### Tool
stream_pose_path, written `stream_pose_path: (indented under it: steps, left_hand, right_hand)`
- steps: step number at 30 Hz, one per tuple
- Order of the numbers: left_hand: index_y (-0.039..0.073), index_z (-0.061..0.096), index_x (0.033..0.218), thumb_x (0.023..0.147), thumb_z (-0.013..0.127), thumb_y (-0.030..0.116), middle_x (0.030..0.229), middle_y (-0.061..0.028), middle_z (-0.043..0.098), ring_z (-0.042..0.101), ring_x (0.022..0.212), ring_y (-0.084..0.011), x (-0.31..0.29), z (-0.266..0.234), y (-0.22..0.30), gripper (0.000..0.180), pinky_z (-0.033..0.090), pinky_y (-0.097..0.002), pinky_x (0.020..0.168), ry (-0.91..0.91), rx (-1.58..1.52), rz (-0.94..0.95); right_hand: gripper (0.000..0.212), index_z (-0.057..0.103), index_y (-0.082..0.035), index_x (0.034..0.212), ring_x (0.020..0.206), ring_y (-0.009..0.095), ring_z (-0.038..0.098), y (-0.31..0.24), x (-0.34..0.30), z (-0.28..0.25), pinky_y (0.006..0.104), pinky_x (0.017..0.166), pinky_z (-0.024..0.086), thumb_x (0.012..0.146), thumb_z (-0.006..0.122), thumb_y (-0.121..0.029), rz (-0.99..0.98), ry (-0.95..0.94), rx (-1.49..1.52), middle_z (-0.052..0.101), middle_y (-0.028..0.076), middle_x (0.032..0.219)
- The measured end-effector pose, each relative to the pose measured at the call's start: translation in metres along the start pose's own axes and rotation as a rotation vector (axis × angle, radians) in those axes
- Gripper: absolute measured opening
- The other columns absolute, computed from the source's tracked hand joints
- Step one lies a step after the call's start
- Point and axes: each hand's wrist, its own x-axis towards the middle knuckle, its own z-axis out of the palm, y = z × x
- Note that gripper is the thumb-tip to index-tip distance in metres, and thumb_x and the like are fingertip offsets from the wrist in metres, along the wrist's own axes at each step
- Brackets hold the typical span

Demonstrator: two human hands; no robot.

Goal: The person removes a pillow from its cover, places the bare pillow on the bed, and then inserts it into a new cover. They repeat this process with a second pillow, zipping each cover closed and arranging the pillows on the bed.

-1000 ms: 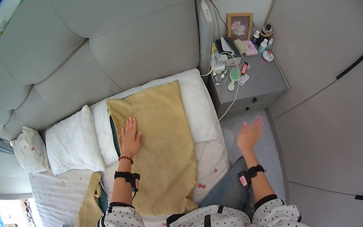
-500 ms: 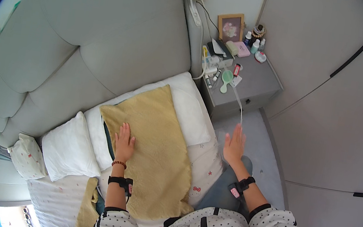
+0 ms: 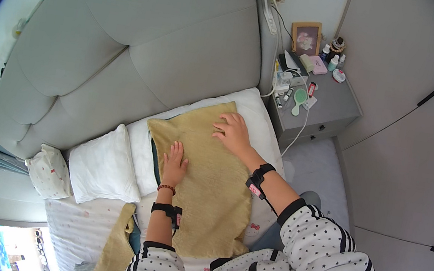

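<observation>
A mustard-yellow plush cloth with a dark green underside lies spread over the bed and a white pillow. My left hand rests flat near its left edge, fingers stretched out and holding nothing. Farther up, by the cloth's right side, my right hand reaches in over the plush surface. Its fingers are apart and slightly bent, with nothing in them. Whether those fingertips press on the cloth is hard to tell.
A tufted grey headboard rises behind the pillows. Left of the cloth are a white pillow, a small printed pillow and another yellow piece. A grey nightstand at the right holds a green hairbrush, small bottles and a picture frame.
My right hand has moved from beside the bed, near the white cable, left and up onto the yellow cloth. My left hand stays flat on the cloth. The view has shifted slightly.
</observation>
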Motion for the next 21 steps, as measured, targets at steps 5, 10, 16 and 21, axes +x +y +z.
stream_pose_path:
  steps: [5,10,16,21]
  left_hand:
    - [0.012,0.015,0.151,0.093,0.05,0.023,0.157,-0.0107,0.015,0.014,0.145,-0.0287,0.003,0.003,-0.003,0.069,0.009,-0.0528,0.115,-0.01,-0.026,-0.001]
    - [0.011,0.016,0.151,0.091,0.053,0.02,0.157,-0.0113,0.015,0.014,0.145,-0.0282,0.001,-0.005,0.003,0.07,0.009,-0.0523,0.115,-0.022,-0.046,-0.016]
    - [0.007,0.033,0.143,0.083,0.062,0.009,0.146,-0.0137,0.038,0.032,0.137,-0.0326,-0.036,-0.041,-0.012,0.067,0.024,-0.0458,0.113,0.409,0.027,0.167]
    - [0.0,0.048,0.128,0.071,0.08,0.032,0.113,-0.0211,0.059,0.057,0.103,-0.0338,-0.048,-0.041,-0.036,0.073,0.045,-0.0398,0.09,0.591,-0.438,-0.471]
  right_hand:
    - [0.011,0.071,-0.004,0.079,0.089,0.022,0.061,0.009,-0.008,0.0,0.0343,0.086,0.045,0.075,0.073,-0.014,0.115,-0.037,0.239,0.066,0.007,0.086]
    - [0.013,0.07,-0.001,0.088,0.075,0.012,0.063,0.043,-0.057,-0.063,0.0267,0.069,0.05,0.087,0.063,-0.011,0.539,0.11,0.49,0.068,0.006,0.078]
    - [0.037,0.071,-0.004,0.101,0.057,0.015,0.054,0.148,-0.197,-0.267,0.0358,0.061,0.047,0.095,0.053,-0.035,0.976,0.213,-0.094,0.061,0.006,0.064]
    - [0.045,0.057,0.003,0.122,0.112,0.033,0.059,0.188,-0.332,-0.37,0.0383,0.093,0.046,0.085,0.064,-0.022,0.667,-0.076,-0.713,0.061,0.024,0.117]
